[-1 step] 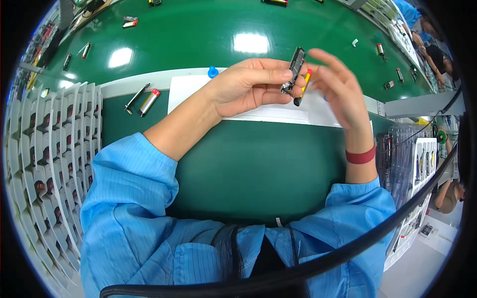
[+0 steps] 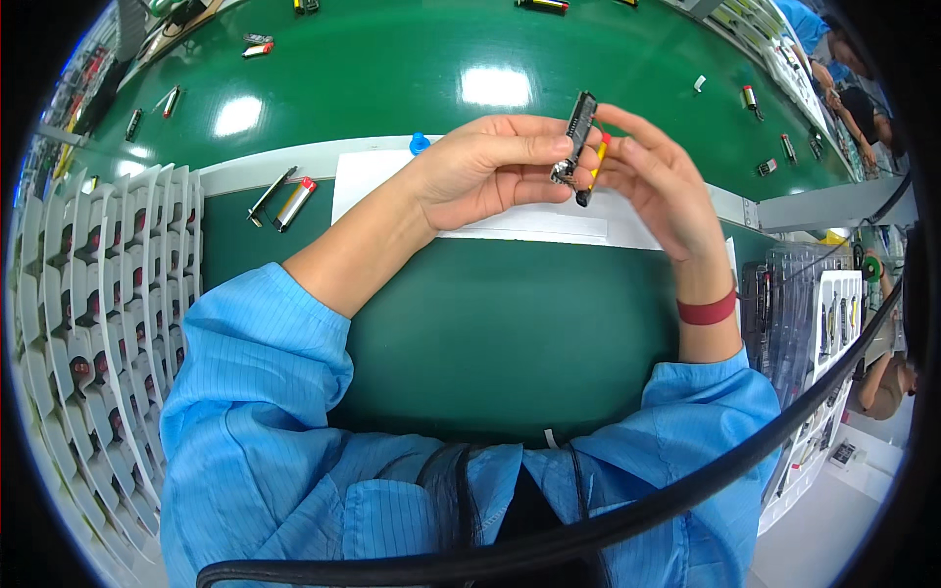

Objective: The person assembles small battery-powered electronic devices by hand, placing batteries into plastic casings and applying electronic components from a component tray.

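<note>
- Near edge: a white scrap (image 2: 550, 438) lies on the near surface (image 2: 510, 343). The area before the torso carries no assembled unit.
- Left and right sides: a bank of white trays (image 2: 127, 323) stands at left; clear trays (image 2: 792, 284) and a white tray (image 2: 841, 314) stand at right. Some tray pockets hold parts; their state of completion cannot be told.
- Left, beyond the near surface's middle: 2 items lie side by side, a silver cell with a red end (image 2: 295, 204) and a thin dark part (image 2: 271, 196). Neither is in hand; whether they are joined is unclear.
- Centre: a white sheet (image 2: 377, 186) lies below the hands.
- Left hand (image 2: 480, 169): thumb and fingers are clamped on a dark module (image 2: 581, 120), held tilted above the sheet. A yellow cell (image 2: 596, 169) sits just beside it, to the right.
- Right hand (image 2: 676, 196): fingers are curled and spread around the far right of the module and cell. Contact cannot be confirmed.
- Progress, judged: the module and cell are paired in hand but not set down. Any join between them is too small to verify.
- Far: a blue knob (image 2: 420, 143) stands behind the sheet. Other cells and parts (image 2: 257, 47) lie scattered on the far green surface (image 2: 392, 78), untouched.
</note>
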A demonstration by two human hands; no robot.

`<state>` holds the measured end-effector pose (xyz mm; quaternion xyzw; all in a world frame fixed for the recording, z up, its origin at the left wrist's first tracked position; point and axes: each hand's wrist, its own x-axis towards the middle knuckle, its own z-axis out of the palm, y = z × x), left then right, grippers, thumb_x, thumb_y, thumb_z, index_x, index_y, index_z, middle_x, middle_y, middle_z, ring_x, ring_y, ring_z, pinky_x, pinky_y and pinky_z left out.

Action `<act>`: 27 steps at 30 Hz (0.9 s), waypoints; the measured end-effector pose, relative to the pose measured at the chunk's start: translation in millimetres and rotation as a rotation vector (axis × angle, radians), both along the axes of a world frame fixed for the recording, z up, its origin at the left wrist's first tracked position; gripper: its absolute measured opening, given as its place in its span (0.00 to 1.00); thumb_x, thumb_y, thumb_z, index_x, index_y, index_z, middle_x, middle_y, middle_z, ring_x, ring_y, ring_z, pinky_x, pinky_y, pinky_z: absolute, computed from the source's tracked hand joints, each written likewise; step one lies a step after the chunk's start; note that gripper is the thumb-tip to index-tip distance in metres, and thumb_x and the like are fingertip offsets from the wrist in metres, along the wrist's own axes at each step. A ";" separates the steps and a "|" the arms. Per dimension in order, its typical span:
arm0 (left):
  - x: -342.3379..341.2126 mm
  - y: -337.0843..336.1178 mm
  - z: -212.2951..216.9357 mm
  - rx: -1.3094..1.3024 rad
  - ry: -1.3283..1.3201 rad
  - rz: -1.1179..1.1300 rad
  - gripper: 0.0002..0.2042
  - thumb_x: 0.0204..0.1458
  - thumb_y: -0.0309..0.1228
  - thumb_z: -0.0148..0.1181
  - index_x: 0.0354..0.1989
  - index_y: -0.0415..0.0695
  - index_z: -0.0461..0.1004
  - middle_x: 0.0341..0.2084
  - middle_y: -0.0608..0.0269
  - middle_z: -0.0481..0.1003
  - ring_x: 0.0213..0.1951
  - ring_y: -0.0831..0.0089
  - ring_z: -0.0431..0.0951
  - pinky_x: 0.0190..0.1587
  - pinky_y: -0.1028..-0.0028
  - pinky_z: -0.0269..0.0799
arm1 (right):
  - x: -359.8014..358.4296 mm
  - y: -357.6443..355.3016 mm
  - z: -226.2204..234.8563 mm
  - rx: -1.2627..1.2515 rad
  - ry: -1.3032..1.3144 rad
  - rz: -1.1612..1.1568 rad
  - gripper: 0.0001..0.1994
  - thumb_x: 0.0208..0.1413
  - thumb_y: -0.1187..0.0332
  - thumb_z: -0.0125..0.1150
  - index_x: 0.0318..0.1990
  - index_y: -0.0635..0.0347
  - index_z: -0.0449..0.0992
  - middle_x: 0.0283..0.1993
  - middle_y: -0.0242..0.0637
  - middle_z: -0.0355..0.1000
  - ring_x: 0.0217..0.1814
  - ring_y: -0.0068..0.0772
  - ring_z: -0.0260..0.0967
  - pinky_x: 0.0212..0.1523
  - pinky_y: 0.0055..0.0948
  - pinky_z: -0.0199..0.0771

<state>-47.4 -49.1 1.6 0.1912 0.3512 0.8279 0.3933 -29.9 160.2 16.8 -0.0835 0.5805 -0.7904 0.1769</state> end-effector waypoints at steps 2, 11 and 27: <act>-2.5 0.5 -2.9 -0.105 0.015 0.074 0.17 0.53 0.29 0.51 0.50 0.34 0.64 0.38 0.59 0.73 0.39 0.77 0.75 0.40 0.81 0.75 | 2.0 0.2 -6.7 -0.022 0.051 -0.044 0.21 0.52 0.73 0.55 0.54 0.66 0.63 0.41 0.39 0.72 0.41 0.24 0.68 0.42 0.23 0.67; -4.4 4.5 -8.7 -0.182 0.016 0.064 0.17 0.52 0.29 0.53 0.49 0.37 0.67 0.36 0.60 0.73 0.37 0.78 0.74 0.40 0.79 0.74 | 4.3 0.1 -9.4 0.021 0.261 -0.101 0.21 0.49 0.76 0.58 0.52 0.67 0.64 0.39 0.42 0.74 0.39 0.24 0.69 0.41 0.21 0.66; 8.8 15.9 -7.0 -0.376 0.138 0.190 0.16 0.48 0.26 0.58 0.46 0.36 0.70 0.36 0.57 0.75 0.38 0.71 0.76 0.41 0.75 0.75 | 10.0 -4.2 -0.3 0.344 0.296 -0.302 0.19 0.43 0.73 0.66 0.43 0.69 0.67 0.30 0.41 0.73 0.30 0.23 0.72 0.29 0.17 0.71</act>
